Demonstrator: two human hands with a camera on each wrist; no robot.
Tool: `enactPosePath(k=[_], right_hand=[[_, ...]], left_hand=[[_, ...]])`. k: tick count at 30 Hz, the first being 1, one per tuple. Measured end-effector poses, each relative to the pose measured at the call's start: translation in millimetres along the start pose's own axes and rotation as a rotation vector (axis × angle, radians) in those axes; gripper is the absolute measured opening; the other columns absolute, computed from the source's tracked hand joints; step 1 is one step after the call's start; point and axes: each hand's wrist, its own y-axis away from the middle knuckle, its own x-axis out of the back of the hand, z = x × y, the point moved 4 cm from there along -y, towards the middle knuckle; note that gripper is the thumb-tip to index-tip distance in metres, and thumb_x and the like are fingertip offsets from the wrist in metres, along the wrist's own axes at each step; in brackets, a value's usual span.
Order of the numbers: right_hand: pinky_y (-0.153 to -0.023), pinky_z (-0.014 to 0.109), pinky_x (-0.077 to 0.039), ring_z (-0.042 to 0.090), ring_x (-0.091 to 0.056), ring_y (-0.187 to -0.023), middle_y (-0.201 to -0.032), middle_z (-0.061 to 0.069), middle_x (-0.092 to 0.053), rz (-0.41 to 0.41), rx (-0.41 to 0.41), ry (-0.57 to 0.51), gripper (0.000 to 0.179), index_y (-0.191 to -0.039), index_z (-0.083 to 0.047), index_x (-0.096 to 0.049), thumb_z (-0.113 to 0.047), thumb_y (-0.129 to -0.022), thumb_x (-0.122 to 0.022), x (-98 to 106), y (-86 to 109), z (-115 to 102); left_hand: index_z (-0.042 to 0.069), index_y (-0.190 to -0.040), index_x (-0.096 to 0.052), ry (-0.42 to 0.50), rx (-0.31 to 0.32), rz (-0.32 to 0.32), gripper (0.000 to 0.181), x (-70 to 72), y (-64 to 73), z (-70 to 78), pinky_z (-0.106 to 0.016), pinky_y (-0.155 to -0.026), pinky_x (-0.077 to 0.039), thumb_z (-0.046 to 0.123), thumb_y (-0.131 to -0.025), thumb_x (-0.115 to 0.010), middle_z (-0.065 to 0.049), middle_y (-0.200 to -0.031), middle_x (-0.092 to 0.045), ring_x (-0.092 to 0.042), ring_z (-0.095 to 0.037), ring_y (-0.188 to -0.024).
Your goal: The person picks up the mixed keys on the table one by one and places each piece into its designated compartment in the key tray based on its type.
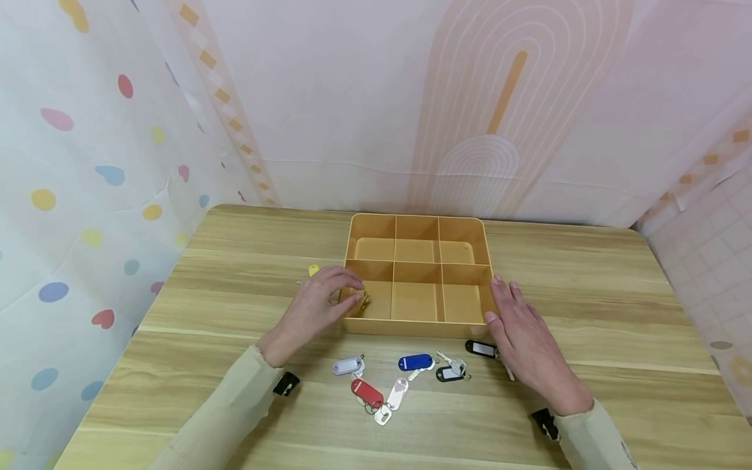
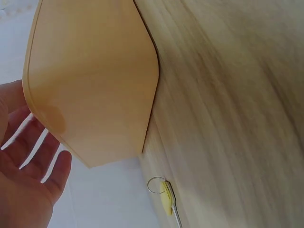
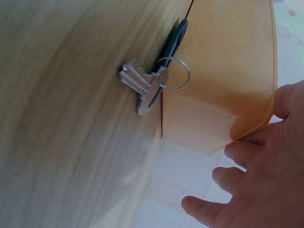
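Note:
An orange-tan divided tray (image 1: pixel 417 328) with six compartments stands on the table. My left hand (image 1: pixel 317 307) reaches over its left wall, thumb and fingertips inside the front left compartment. Right at those fingertips is a small gold-coloured piece (image 1: pixel 365 300); I cannot tell whether it is pinched. In the left wrist view the tray wall (image 2: pixel 95 80) hides the thumb tip. My right hand (image 1: pixel 529 339) rests at the tray's front right corner, fingers extended along the right rim. Just below it lie a black key tag (image 1: pixel 482 348) and a silver key (image 3: pixel 145 83) on a ring.
In front of the tray lie a lilac tag (image 1: pixel 346 365), a red tag (image 1: pixel 367 393), a white tag (image 1: pixel 397 393), a blue tag (image 1: pixel 415 362) and another black tag (image 1: pixel 450 373), with keys. A yellow tag (image 2: pixel 166 197) lies left of the tray. Patterned cloth (image 1: pixel 329 98) hangs behind the table.

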Motion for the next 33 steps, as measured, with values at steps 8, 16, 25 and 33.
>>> enactPosePath(k=[8,16,25,33], right_hand=[[-0.117,0.071,-0.022,0.043,-0.016,-0.156,-0.17,0.016,-0.019,0.006,0.005,0.005,0.062,-0.165,-0.002,-0.016,-0.035,-0.115,-0.031,0.4,-0.1,0.3],[-0.117,0.072,-0.022,0.043,-0.016,-0.156,-0.171,0.016,-0.019,0.003,0.005,0.008,0.062,-0.165,-0.001,-0.016,-0.035,-0.115,-0.031,-0.3,-0.2,0.2],[-0.117,0.072,-0.022,0.044,-0.015,-0.156,-0.171,0.016,-0.018,-0.001,0.004,0.002,0.063,-0.165,-0.002,-0.015,-0.036,-0.115,-0.031,-0.5,0.2,-0.9],[-0.117,0.072,-0.021,0.044,-0.014,-0.156,-0.171,0.016,-0.016,-0.003,0.003,-0.004,0.063,-0.165,-0.002,-0.013,-0.036,-0.115,-0.03,-0.2,0.2,-1.1]], left_hand=[[0.0,-0.125,-0.071,0.014,-0.024,-0.007,0.038,1.5,4.7,-2.6,-0.061,-0.115,-0.039,0.009,-0.089,-0.08,-0.018,-0.142,-0.062,-0.051,-0.041,-0.137],[0.003,-0.141,-0.061,0.019,0.101,-0.046,0.056,10.9,19.7,-12.3,-0.06,-0.115,-0.039,0.016,-0.091,-0.081,-0.015,-0.157,-0.048,-0.045,-0.037,-0.143],[0.003,-0.145,-0.057,0.056,0.202,-0.022,0.058,24.3,34.5,-27.9,-0.061,-0.115,-0.038,0.016,-0.093,-0.079,-0.013,-0.158,-0.046,-0.044,-0.039,-0.143],[0.0,-0.143,-0.057,0.05,0.216,-0.017,0.057,27.1,40.2,-41.3,-0.06,-0.113,-0.041,0.013,-0.092,-0.079,-0.018,-0.152,-0.052,-0.05,-0.041,-0.138]])
